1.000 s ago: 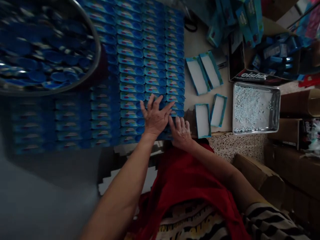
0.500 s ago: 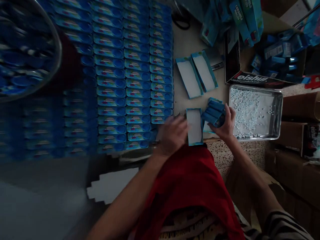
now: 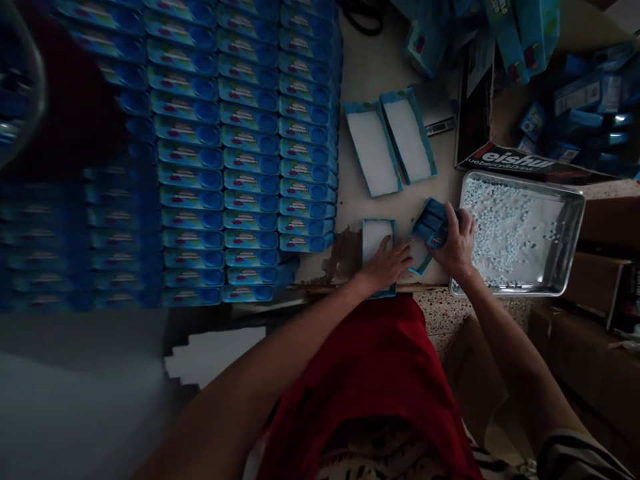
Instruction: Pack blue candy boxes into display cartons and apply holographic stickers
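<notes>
My left hand [image 3: 384, 267], its fingers spread, hovers over or rests on an open shallow blue carton with a white inside [image 3: 377, 232] at the table's front edge; contact is hard to judge. In my right hand [image 3: 457, 243] is a small cluster of blue packs [image 3: 433, 221], gripped at its right side. Below that cluster a second blue-edged white carton [image 3: 419, 257] partly shows. Farther back, two more open cartons lie side by side, the left carton [image 3: 373, 150] and the right carton [image 3: 409, 140].
Rows of blue packs [image 3: 250, 180] cover the table's left. A metal tray [image 3: 565, 257] of small pale pellets stands at right, before a cardboard box [image 3: 505, 159] of blue packs. A dark tub [image 3: 70, 93] is at upper left, a black-handled tool [image 3: 367, 23] at the back.
My left hand has moved right, from beside the front carton to over it. My right hand still holds the blue packs, now slightly tilted. The view has shifted a little.
</notes>
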Tool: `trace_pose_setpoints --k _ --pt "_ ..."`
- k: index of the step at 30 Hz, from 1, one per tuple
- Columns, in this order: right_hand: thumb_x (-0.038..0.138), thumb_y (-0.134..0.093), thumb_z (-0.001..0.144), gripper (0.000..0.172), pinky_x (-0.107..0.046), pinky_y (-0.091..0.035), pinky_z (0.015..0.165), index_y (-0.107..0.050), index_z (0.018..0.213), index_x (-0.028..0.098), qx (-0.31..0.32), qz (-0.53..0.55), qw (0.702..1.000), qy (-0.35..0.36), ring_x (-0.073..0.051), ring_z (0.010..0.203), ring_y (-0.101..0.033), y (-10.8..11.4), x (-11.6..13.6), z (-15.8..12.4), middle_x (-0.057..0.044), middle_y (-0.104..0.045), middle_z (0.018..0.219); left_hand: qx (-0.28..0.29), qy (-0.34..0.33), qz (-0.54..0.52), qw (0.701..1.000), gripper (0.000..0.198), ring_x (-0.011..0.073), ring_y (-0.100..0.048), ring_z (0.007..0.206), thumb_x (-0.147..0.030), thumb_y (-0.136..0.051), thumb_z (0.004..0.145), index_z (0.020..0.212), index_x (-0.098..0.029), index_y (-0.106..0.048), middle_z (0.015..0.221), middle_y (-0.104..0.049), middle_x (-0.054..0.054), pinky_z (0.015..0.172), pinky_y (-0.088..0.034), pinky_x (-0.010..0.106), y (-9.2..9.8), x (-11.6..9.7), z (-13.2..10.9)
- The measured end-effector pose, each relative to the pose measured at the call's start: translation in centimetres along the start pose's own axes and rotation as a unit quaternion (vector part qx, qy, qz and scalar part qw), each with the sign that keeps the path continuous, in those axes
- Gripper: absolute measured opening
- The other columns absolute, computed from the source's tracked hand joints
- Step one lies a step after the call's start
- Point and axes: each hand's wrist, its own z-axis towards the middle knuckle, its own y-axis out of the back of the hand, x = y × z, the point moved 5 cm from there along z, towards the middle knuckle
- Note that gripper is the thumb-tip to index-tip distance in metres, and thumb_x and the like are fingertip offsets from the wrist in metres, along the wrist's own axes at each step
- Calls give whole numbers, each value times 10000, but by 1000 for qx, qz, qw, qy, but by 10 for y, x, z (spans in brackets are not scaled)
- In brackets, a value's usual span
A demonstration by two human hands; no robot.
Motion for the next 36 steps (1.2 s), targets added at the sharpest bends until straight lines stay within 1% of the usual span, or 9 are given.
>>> trace_pose_setpoints --k 4,10,15,18,21,24,27,32,36 --pt "395 -702 807 987 -651 -419 1169 -320 1684 151 -15 -16 999 -30 -415 1396 -399 -6 2 -6 -228 -382 1525 8 15 4 1000 328 347 -380 1599 -432 -573 1072 1286 -221 -706 1470 -638 177 1248 -316 755 -3 -3 4" --pt "397 -707 821 976 -654 -431 1165 -319 1691 184 46 -39 998 -30 -419 1408 -429 -15 4 23 -218 -421 1544 1 17 -2 1000 337 337 -375 1607 -453 -584 1064 1283 -230 -710 1479 -643 165 1293 -244 754 -5 -4 3" --pt "546 -654 919 994 -763 -301 1214 -244 1719 123 74 -87 993 -5 -498 1599 -245 -11 -2 30 -294 -272 1713 20 26 17 999 372 327 -334 1636 -454 -586 1062 1298 -195 -710 1614 -547 195 1284 -320 697 4 -16 14" --pt "627 -607 963 1002 -774 -301 1219 -212 1729 115 51 -65 996 26 -496 1654 -159 2 35 22 -303 -166 1772 -3 27 7 1000 403 340 -429 1576 -465 -593 1054 1308 -178 -719 1579 -580 194 1268 -380 617 22 -32 -5" --pt "572 -575 1023 860 -665 -328 1280 -267 1725 180 27 27 990 136 -400 1680 -192 3 123 11 -221 -237 1787 -80 52 6 995 287 290 -631 1350 -342 -575 1062 1261 -236 -752 1365 -730 126 1232 -430 522 51 -40 -64" --pt "508 -539 1069 763 -630 -244 1339 -323 1710 156 60 74 973 210 -361 1691 -196 -23 215 12 -203 -310 1774 -202 184 35 961 186 273 -694 1167 -252 -612 1027 1082 -258 -789 1110 -799 84 1202 -445 515 89 -10 -145" --pt "502 -526 1084 777 -667 -148 1351 -325 1703 78 87 63 976 188 -382 1692 -186 -58 262 28 -245 -279 1777 -295 287 54 910 148 272 -692 1139 -277 -628 1025 1014 -250 -773 1061 -796 78 1198 -439 537 130 48 -200" --pt "475 -542 1086 765 -678 -122 1356 -334 1699 68 84 33 978 187 -378 1690 -202 -77 272 28 -252 -273 1776 -318 315 34 894 231 301 -636 1276 -359 -579 1053 1075 -249 -781 1195 -767 107 1192 -455 531 169 119 -205" --pt "383 -543 1084 679 -673 -190 1340 -379 1686 114 97 5 978 186 -385 1660 -276 -70 275 14 -243 -364 1740 -305 290 10 907 215 305 -635 1307 -334 -583 1048 1041 -258 -784 1224 -768 96 1264 -372 597 165 113 -203"
